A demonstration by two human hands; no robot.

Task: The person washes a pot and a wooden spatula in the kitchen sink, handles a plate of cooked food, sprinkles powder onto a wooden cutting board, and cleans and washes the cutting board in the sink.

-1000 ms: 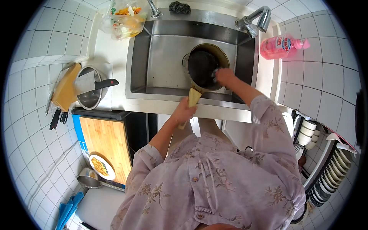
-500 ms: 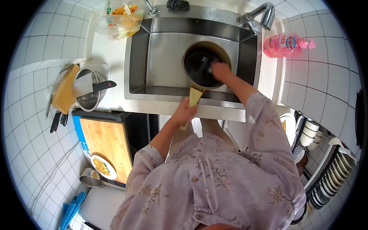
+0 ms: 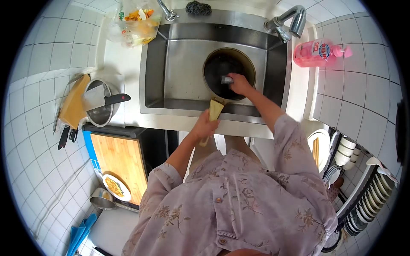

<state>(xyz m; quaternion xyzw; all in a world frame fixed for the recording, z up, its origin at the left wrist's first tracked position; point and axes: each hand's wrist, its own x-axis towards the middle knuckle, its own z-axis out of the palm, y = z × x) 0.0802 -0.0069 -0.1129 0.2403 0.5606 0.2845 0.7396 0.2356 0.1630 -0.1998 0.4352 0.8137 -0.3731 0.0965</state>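
At centre, the left hand [image 3: 206,127] grips the handle [image 3: 216,109] of a saucepan [image 3: 247,68], the right hand [image 3: 240,84] clasping a small greyish item [image 3: 226,80] inside; upper right, a pink pump bottle's [image 3: 304,54] label [image 3: 321,50] is illegible.

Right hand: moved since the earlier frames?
Yes: judged against the sink, the right hand has shifted left, farther from the right wall of the basin.

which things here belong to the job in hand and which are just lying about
In use:
pan, gripped by its handle in the left hand
small pale item, unclear what, in the right hand
sink beneath the pan

Lying about, untouched:
pink bottle, perhaps handy
dark scouring pad
knife
plastic bag
wooden board
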